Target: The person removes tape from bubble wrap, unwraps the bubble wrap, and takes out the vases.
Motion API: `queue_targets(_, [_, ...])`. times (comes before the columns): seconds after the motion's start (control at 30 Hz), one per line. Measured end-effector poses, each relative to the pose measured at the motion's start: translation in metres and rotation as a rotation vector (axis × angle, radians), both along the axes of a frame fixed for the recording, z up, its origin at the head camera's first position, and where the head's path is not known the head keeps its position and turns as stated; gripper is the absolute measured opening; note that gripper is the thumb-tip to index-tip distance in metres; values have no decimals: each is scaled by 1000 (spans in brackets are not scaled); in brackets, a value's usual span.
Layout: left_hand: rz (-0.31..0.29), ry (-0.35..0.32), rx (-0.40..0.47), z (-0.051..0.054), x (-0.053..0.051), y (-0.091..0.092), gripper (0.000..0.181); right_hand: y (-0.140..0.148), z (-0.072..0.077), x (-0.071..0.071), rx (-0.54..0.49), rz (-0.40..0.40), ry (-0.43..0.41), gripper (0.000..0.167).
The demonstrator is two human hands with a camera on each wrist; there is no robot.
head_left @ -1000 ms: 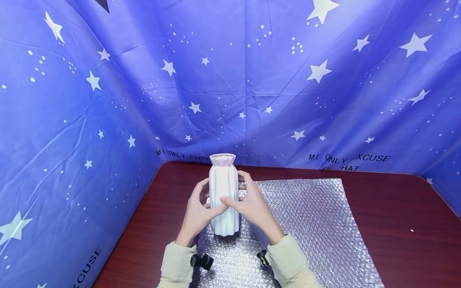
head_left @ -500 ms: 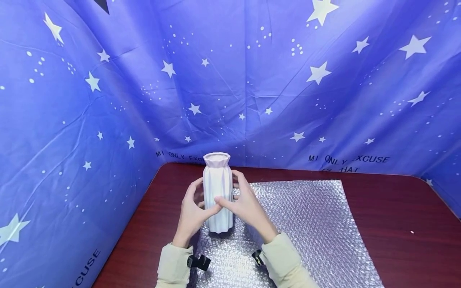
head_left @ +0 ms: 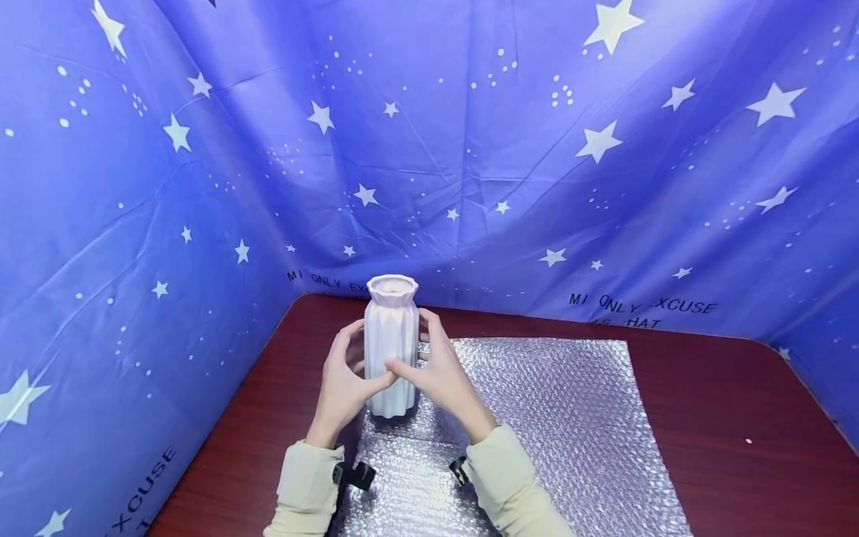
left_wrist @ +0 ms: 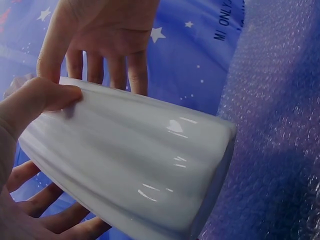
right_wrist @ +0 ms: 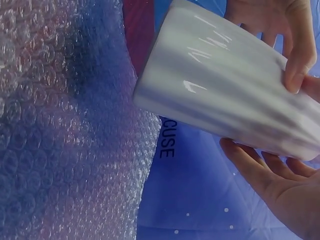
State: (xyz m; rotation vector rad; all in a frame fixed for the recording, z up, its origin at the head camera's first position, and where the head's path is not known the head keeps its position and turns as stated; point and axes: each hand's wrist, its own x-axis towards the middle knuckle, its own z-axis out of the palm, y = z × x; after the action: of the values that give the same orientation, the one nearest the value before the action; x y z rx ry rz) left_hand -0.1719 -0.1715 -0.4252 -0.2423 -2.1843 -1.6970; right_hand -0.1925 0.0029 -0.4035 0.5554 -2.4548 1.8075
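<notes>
A white fluted vase (head_left: 391, 335) with a flared, wavy rim stands nearly upright between both hands in the head view. My left hand (head_left: 341, 379) grips its left side, thumb across the front. From the right side my right hand (head_left: 439, 369) holds it, its thumb meeting the left thumb on the front. In the left wrist view the glossy vase (left_wrist: 130, 150) shows fingers on both of its sides. The right wrist view shows the vase (right_wrist: 220, 80) and its base end, above the bubble wrap. Fingertips behind the vase are partly hidden.
A sheet of clear bubble wrap (head_left: 557, 418) lies flat on the dark red table (head_left: 718, 388), under the forearms and off to the right. A small white speck (head_left: 749, 441) sits on the table. Blue star-printed cloth (head_left: 429, 149) hangs behind and at the sides.
Both hands have carried the vase to the left. Its mouth has tipped back into view, so the opening shows more. The head view has shifted slightly; the grip looks the same.
</notes>
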Motion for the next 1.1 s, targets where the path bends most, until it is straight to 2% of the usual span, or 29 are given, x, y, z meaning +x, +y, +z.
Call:
queue_targets(0.23, [-4,3,-37,9,-8,-17,87,-17,-1,-7,-38,-2,34,89])
queue_targets(0.43, [-7,33,-45,15,-17,-21,88,-23,2,-13,-77,-7,66,89])
queue_targets(0.53, [-3,37,-32,12,-16,-20,87,-22,1,-13,-70,-7,66,89])
queue_targets(0.67, [20,38,-2,2,-12,-17,85,-22,-3,-11,-34,-1,80,88])
queue_targets(0.8, [75,60,41,-5,-7,-20,83,-28,-4,-10,10,40,103,86])
queue_targets(0.93, [111,82,68,-7,-5,-25,82,-36,-2,-9,30,73,109,85])
queue_targets(1.1, [132,92,63,-7,-8,-28,82,-41,2,-11,43,62,151,84])
